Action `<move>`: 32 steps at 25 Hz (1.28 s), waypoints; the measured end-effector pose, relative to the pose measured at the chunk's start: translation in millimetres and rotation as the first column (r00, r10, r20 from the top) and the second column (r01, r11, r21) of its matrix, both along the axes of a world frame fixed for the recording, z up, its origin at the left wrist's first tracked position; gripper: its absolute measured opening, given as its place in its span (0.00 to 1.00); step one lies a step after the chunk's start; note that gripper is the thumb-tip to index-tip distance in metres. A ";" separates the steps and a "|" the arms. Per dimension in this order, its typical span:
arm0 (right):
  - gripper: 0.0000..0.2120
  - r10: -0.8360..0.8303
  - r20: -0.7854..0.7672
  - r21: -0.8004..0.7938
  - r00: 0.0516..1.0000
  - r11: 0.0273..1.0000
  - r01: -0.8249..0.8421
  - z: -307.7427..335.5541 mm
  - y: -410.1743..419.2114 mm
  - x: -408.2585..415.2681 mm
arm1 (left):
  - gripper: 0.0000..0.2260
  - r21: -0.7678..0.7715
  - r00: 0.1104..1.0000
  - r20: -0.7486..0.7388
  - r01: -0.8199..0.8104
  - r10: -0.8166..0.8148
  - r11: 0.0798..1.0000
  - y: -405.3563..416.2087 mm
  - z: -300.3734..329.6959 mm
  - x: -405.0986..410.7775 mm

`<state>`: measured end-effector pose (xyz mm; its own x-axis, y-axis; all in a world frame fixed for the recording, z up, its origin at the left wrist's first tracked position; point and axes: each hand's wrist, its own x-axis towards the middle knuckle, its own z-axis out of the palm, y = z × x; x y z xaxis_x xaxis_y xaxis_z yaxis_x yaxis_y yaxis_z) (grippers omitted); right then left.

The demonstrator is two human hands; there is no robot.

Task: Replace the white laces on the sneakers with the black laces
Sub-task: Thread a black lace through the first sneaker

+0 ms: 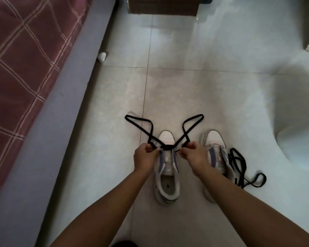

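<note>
2 white sneakers with purple-grey side panels stand side by side on the floor, toes pointing away. The left sneaker (166,177) has a black lace (168,147) running straight across its lowest eyelets, both ends looping out beyond the toe. Another black lace (239,168) lies tangled just beside the right sneaker (216,157).
</note>
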<state>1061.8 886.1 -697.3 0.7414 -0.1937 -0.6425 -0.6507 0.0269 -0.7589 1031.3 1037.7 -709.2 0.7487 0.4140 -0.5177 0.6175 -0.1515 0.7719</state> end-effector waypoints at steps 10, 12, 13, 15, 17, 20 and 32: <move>0.07 -0.008 0.009 0.134 1.000 0.991 0.007 -4.2 -4.3 -5.6 | 0.07 0.074 1.000 0.028 0.010 -0.012 0.997 2.0 -1.9 -4.0; 0.07 -0.008 -0.007 0.162 1.000 0.987 0.009 -5.0 -5.6 -5.7 | 0.07 0.094 0.999 0.032 0.022 -0.026 0.995 0.0 -0.3 -6.1; 0.06 -0.006 -0.012 0.169 1.000 0.986 0.008 -6.1 -6.2 -5.8 | 0.07 0.098 0.999 0.039 0.034 -0.038 0.995 -1.1 0.6 -7.1; 0.06 -0.002 -0.010 0.174 1.000 0.985 0.004 -8.2 -6.5 -6.4 | 0.06 0.107 0.997 0.052 0.052 -0.058 0.993 -2.5 2.2 -8.4; 0.06 -0.008 0.000 0.175 1.000 0.985 0.008 -9.5 -6.4 -7.1 | 0.05 0.099 0.997 0.062 0.049 -0.055 0.994 -3.8 3.1 -9.5; 0.06 0.022 0.033 0.142 0.999 0.990 -0.026 -11.0 -6.1 -7.3 | 0.06 0.094 0.996 0.082 0.039 -0.046 0.995 -5.8 4.9 -11.2; 0.11 0.336 0.096 -0.199 0.937 0.929 -0.313 -2.2 -2.7 -2.8 | 0.06 0.224 0.975 0.112 0.161 -0.189 0.961 -10.7 2.4 -20.5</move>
<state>1059.0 883.4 -699.5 0.8554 -0.0309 -0.5170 -0.4996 -0.3123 -0.8080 1010.8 1027.0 -706.9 0.8748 0.3601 -0.3241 0.4619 -0.4175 0.7825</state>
